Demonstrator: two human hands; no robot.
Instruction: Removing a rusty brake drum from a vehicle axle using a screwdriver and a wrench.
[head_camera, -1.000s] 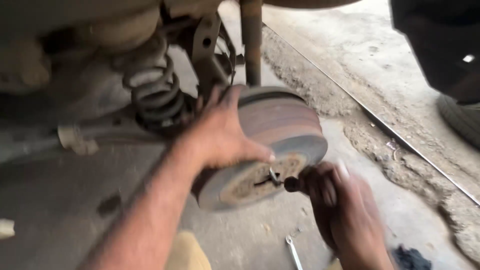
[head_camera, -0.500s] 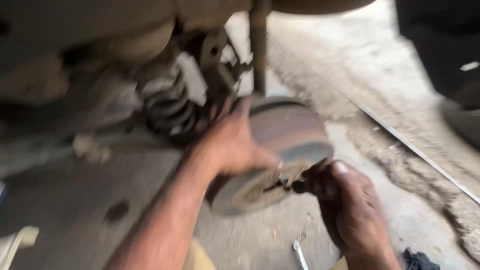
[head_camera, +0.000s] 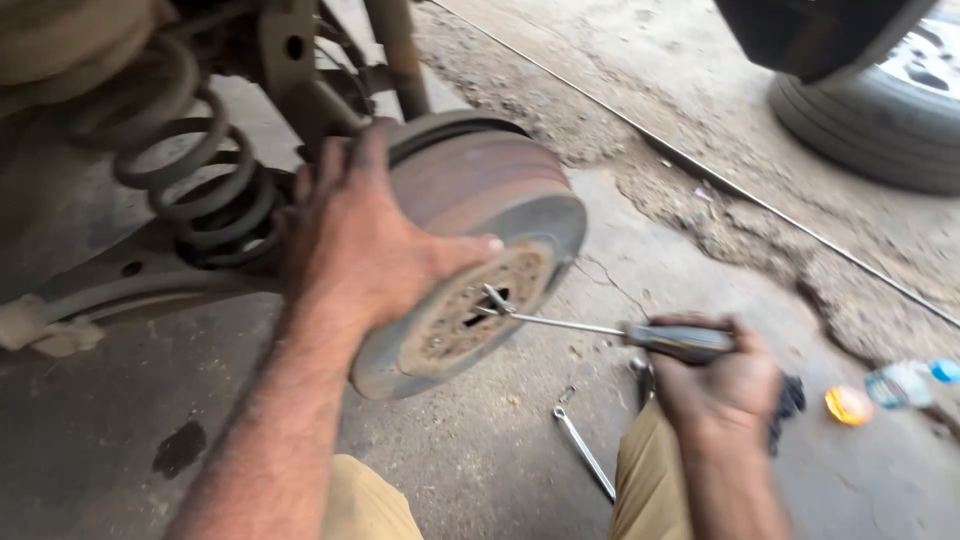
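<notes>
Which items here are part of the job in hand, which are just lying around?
In use: brake drum, gripped by left hand; screwdriver in right hand, tip at the drum's hub.

Lying about: wrench on floor, orange cap, plastic bottle, tyre.

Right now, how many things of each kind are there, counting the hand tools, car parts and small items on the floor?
Hand tools: 2, the screwdriver and the wrench
Car parts: 3, the brake drum, the coil spring and the tyre
Small floor items: 2, the orange cap and the plastic bottle
Total: 7
</notes>
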